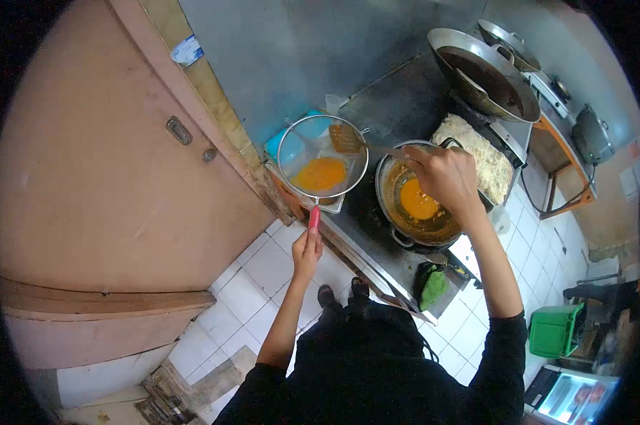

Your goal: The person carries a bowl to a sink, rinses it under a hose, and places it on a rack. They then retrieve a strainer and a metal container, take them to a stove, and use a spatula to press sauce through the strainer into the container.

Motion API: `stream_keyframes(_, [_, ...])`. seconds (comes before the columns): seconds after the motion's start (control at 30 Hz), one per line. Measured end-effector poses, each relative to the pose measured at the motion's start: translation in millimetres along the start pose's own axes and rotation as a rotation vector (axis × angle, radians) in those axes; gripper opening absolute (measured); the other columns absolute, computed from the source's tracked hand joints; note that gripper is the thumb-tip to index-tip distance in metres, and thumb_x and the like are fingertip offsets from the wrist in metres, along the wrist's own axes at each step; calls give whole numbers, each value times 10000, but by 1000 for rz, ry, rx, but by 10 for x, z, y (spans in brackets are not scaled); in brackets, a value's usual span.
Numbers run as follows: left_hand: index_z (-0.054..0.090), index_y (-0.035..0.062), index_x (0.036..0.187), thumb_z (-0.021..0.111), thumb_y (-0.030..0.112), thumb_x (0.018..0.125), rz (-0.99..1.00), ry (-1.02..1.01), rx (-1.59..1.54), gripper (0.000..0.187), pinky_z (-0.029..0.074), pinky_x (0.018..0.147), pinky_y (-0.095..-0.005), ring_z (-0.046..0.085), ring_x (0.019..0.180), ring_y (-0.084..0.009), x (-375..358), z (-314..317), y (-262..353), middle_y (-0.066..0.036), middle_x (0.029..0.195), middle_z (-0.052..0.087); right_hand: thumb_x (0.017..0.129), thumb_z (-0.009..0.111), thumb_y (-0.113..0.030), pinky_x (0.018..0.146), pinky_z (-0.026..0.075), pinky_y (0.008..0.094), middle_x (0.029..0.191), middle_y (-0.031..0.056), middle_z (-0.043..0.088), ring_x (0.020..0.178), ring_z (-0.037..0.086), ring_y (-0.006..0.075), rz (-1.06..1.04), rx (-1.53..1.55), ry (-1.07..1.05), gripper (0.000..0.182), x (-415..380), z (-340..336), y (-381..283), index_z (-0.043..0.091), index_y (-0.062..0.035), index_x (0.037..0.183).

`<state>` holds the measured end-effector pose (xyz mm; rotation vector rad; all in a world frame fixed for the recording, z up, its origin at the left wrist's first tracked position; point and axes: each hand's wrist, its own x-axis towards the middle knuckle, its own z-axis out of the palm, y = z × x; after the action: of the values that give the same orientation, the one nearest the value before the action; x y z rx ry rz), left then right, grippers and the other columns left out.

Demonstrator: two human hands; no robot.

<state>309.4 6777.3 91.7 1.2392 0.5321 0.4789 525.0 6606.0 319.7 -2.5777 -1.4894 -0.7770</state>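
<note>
My left hand is closed round the red handle of a round sieve. An orange mass lies in the sieve, which is over a container at the counter's left end. My right hand grips the handle of a slotted spatula, whose brown blade is over the sieve's right side. Below that hand, a pan on the stove holds orange-yellow liquid. Blue items show beside and through the sieve.
A large wok with dark liquid stands at the back right. Beside the pan is a tray of pale crumbly food. A green cloth lies near the counter edge; a green bin stands on the floor right. A door is left.
</note>
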Motion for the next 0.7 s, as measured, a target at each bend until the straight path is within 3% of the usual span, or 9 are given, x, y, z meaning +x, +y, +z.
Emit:
stream_keyframes(0.1, [461,94,699,431,354,993,29,-1,25,394,226,395,-211,306,429,-34,12,-13,-13,54,529,355,785,649,-236,464,458,336,613,62,636,498,591,221,-87,-73,-25,225,-18,51,1,703,-200,1001])
stream_keyframes(0.2, [459,93,693,431,357,993,-18,-2,1,400,228,395,-212,309,432,-34,13,-25,-5,51,530,355,798,633,-223,466,456,336,623,49,631,504,588,212,-134,-22,113,238,-69,119,5,688,-202,1029])
stream_keyframes(0.4, [458,97,693,447,362,987,-26,30,-32,397,219,393,-207,304,438,-29,33,-20,-23,55,539,351,798,629,-212,486,468,338,618,38,622,524,598,218,-98,-51,58,235,-133,87,-46,687,-207,1026])
stream_keyframes(0.5, [460,101,690,453,361,985,-9,25,-22,393,214,393,-208,302,441,-27,30,-36,-22,58,544,352,701,599,-137,528,485,333,630,74,619,551,621,222,-104,-28,57,377,-178,144,-17,632,-197,1072])
stream_keyframes(0.6, [465,102,688,452,361,984,-5,35,-15,394,206,394,-205,304,442,-24,13,-49,-36,59,550,357,713,600,-147,484,477,357,599,79,612,527,616,239,-29,69,56,346,-200,139,-46,650,-216,1048])
stream_keyframes(0.7, [469,103,688,448,365,985,-63,49,-25,396,198,392,-202,302,439,-24,35,-70,-74,59,553,364,770,662,-249,483,472,354,604,63,624,512,601,238,47,-19,-55,231,-217,193,-38,695,-222,997])
